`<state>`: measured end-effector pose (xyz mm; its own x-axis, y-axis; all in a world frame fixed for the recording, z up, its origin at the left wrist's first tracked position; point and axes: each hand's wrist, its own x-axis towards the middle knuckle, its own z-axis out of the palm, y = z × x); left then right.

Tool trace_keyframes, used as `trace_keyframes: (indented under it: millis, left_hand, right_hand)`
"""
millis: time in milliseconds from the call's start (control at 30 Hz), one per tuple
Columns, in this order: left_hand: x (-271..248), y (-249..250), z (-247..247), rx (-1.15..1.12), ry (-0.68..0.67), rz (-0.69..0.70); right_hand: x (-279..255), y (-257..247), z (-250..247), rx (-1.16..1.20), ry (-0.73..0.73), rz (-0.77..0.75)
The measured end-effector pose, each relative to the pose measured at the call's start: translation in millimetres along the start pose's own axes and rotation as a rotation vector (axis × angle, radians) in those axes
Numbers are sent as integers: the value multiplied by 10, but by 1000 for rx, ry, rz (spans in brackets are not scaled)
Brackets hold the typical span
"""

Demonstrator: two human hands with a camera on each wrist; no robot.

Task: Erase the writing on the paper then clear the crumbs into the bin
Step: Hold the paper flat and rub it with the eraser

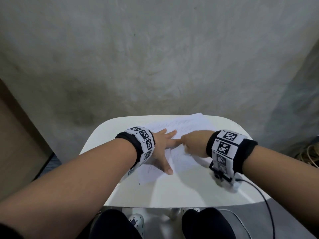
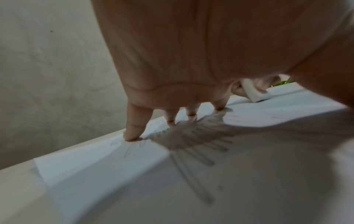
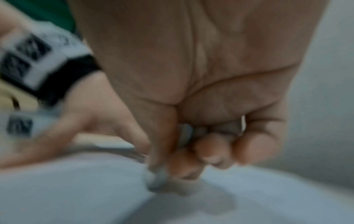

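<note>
Erasing underway: left hand point(image 1: 161, 144) spread flat on paper point(image 1: 186, 125); right hand point(image 1: 195, 142) pinching eraser point(image 3: 156, 180); pencil writing point(image 2: 193, 153) remaining; crumbs uncleared.

White paper point(image 1: 188, 128) with faint pencil writing lies flat on the table; white eraser point(image 2: 256, 94) touches it.

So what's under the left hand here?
The left hand presses its spread fingertips on the paper, which lies on the white table. Pencil strokes show beneath the palm. Any writing directly under the fingertips is covered.
</note>
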<state>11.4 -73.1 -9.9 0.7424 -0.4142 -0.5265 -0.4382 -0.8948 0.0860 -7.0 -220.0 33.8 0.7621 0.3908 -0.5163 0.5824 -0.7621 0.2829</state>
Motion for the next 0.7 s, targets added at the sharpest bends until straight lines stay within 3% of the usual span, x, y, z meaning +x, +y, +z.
trace_keyframes:
  millis: [67,200,300,400,567,700]
  left_hand:
    - [-10,2,3,2,7,0]
    - [-15,12,-8,-36,12,10]
    - [-20,15,-3,7,2,1]
    - [-33,16,1,-56,31,13]
    - [-28,34,-3,7,5,9]
    - [-2,0,11,-85,33,20]
  right_hand:
    - [1,-25,-16,-41,28,35]
    - [-55,-179,-19,-34,-28,-83]
    - [-22,-42,-72,-93,29,39]
    - [-20,-164,-28,-111,-36,-105]
    - [16,-33,-36,-15,83,-1]
    - [-25,-160,-3,107,20,-112]
